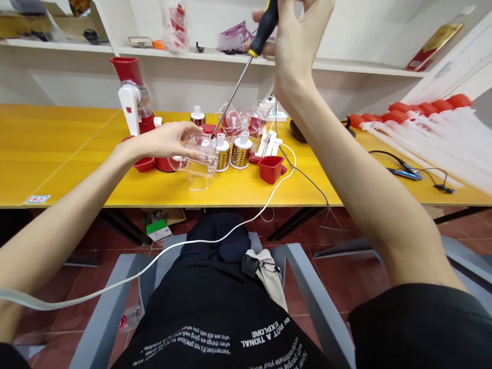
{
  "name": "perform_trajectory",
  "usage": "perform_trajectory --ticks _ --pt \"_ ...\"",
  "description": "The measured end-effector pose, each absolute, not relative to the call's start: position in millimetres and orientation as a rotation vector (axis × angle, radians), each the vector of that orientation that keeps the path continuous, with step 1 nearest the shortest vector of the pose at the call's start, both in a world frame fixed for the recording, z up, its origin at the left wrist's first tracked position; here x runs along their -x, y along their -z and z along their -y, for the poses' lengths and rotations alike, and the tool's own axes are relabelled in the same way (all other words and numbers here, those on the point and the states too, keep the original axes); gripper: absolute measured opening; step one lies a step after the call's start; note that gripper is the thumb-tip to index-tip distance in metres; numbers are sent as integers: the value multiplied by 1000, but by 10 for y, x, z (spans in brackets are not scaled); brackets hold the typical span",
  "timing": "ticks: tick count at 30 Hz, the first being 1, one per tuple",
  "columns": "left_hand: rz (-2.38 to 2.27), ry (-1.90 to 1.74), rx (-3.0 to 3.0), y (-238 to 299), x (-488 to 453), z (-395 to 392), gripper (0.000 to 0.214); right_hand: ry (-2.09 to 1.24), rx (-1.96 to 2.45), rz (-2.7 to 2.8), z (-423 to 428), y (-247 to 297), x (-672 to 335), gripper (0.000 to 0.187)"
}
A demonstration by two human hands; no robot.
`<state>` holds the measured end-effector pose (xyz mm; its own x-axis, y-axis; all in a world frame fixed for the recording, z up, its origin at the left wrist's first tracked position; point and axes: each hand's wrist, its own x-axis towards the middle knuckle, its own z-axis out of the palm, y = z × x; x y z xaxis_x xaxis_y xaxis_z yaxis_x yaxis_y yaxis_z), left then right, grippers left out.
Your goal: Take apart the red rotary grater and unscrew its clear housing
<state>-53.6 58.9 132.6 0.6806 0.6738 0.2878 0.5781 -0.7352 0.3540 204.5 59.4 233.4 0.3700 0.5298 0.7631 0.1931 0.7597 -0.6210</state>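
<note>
My left hand (174, 140) grips a clear plastic housing (200, 166) just above the yellow table. Raised high, my right hand (299, 37) is closed around the black and yellow handle of a screwdriver (266, 25). Its long metal shaft slants down to the left, and the tip meets or overlaps the top of the clear housing; contact is hard to judge. Behind and beside the housing stand metal grater drums (241, 151) with white hubs. A red square cup (270, 169) lies to their right, near several white plastic parts (268, 143).
An assembled red and white rotary grater (133, 98) stands at the left on the yellow table (68, 144). A white cable (211, 241) crosses in front of my lap. Red-capped clear parts (428, 108) are heaped at the right, near a blue device with wires (407, 173).
</note>
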Motion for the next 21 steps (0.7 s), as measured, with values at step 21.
perform_trajectory --ticks 21 --pt "-1483 -261 -2801 -1597 292 -429 73 -19 329 1309 -1118 -2328 -2163 45"
